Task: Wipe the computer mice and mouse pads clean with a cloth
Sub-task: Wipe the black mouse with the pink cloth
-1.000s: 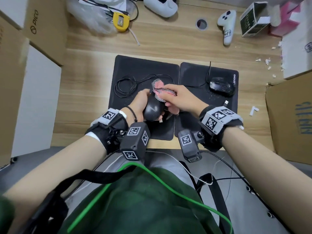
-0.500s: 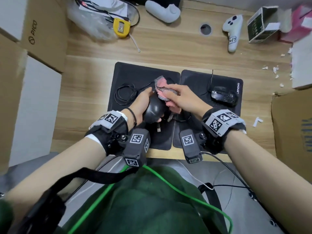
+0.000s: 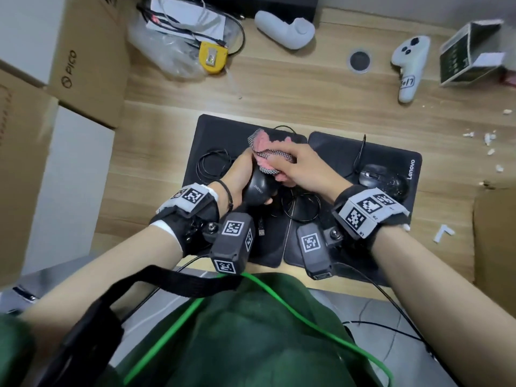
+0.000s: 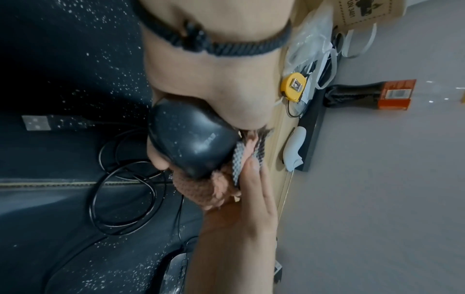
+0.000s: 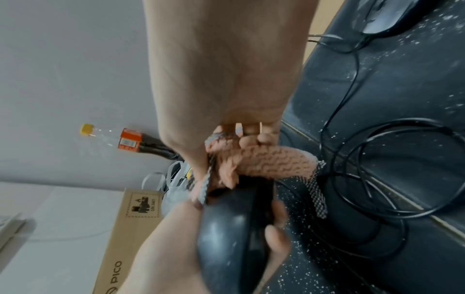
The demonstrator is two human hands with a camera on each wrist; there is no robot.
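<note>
My left hand [image 3: 240, 177] grips a black wired mouse [image 3: 258, 189] lifted above the left mouse pad [image 3: 217, 135]; the same mouse [image 4: 191, 137] fills the left wrist view and shows dusty in the right wrist view as the mouse [image 5: 226, 234]. My right hand [image 3: 301, 166] holds a pink and grey cloth [image 3: 268, 152] pressed against the mouse's front end. The cloth [image 5: 264, 161] is bunched under my fingers. A second black mouse [image 3: 382, 180] lies on the right Lenovo pad [image 3: 391, 152], speckled with white dust. The held mouse's cable [image 3: 212, 166] coils on the left pad.
On the wooden desk [image 3: 293, 99] lie a yellow tape measure [image 3: 212, 57], a plastic bag, white controllers [image 3: 409, 65], a small box [image 3: 469, 57] and white crumbs at the right. Cardboard boxes [image 3: 89, 60] stand left and right. A USB plug [image 3: 261, 227] lies by the pad's near edge.
The cloth in my right hand has shifted slightly up along the mouse's front while my left hand keeps its hold; the head view has tilted a little.
</note>
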